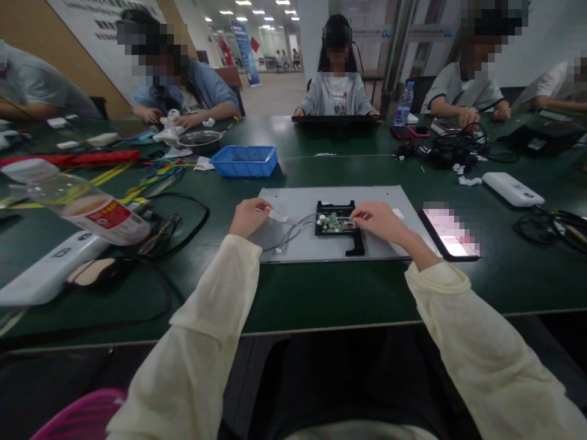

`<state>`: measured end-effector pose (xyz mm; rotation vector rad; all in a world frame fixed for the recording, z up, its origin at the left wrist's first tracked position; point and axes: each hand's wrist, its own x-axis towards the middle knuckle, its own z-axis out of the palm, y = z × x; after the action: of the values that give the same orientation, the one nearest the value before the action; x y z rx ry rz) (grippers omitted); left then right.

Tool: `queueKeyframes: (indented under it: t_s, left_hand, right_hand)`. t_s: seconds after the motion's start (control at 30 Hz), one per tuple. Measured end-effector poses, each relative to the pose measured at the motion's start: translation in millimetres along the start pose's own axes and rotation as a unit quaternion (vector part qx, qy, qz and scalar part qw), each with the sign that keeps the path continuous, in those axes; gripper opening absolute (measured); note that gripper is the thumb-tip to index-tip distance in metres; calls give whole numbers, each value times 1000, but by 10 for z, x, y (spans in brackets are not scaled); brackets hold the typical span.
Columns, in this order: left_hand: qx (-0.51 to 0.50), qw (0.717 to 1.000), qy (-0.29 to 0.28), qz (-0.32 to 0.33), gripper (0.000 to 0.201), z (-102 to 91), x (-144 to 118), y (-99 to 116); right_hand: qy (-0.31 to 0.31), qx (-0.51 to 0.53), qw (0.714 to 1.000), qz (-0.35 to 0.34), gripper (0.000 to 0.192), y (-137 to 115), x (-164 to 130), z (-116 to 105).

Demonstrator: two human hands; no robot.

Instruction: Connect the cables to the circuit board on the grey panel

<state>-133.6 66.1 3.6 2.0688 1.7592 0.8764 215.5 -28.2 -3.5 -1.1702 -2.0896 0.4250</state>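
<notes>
A flat grey panel (298,247) lies before me on the table. On its middle sits a black bracket (355,244) that carries a green circuit board (337,224). My right hand (380,223) has its fingertips pinched together at the board's right edge; the exact contact is too small to make out. At the panel's left side, my left hand (249,218) is closed with thumb and fingers on a small white strip (277,216). Thin grey cables (296,227) run left from the board, past a piece of clear film beneath my left hand.
Right of the panel lies a lit phone (452,233), with a white power bank (512,189) beyond. A blue bin (245,161) stands behind the panel. A tilted drink bottle (92,208), cables and a white device (55,269) occupy the left. Several people sit across the table.
</notes>
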Motion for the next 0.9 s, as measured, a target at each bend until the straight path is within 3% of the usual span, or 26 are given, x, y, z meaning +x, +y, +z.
queueKeyframes:
  t_s: [0.07,0.17,0.27,0.37,0.43,0.63,0.9]
  left_hand:
    - [-120,992,-8,-33,21,-47,-17,50]
    - [-290,954,-49,-64,27,-113,-51,134]
    - [-356,923,-127,-71,27,-156,-101,221]
    - [-347,914,-204,-55,28,-167,-157,304]
    - [-302,927,-220,-33,28,-153,-183,342]
    - [-186,965,-186,-9,30,-31,-167,310]
    - [-138,978,-158,-10,28,41,-210,315]
  right_hand:
    - [12,-25,1000,-13,16,-11,7,10]
    - [68,-51,996,-17,18,-46,26,49]
    - [126,-56,990,-22,21,-123,40,106]
    - [142,-55,988,-37,22,-230,43,154]
    - [135,-54,988,-47,23,-293,42,178]
    - [91,-69,991,-70,28,-361,56,245]
    - [24,-82,990,-114,33,-633,153,309]
